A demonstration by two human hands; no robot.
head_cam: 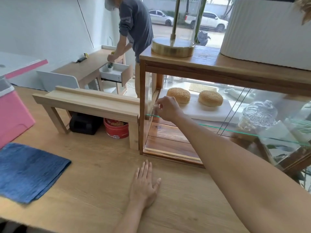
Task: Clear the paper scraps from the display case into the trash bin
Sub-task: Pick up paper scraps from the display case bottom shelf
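The wooden display case (142, 105) with glass shelves stands on the right of the counter. My right hand (166, 108) reaches inside it at the left end of the upper glass shelf (218, 127), its fingers pinched on a small pale paper scrap (154, 107) near the case's left post. Two sesame buns (179, 95) lie on a white board (218, 113) just behind that hand. My left hand (145, 184) lies flat, palm down, on the wooden counter (101, 174) in front of the case, holding nothing. No trash bin is in view.
A low wooden riser (87, 103) stands left of the case, with a black device (85, 123) and a red tin (116, 128) under it. A blue cloth (28, 172) and a pink box (13, 115) are at the left. Glass jars (257, 115) fill the case's right side. Another person (133, 26) bends over a desk behind.
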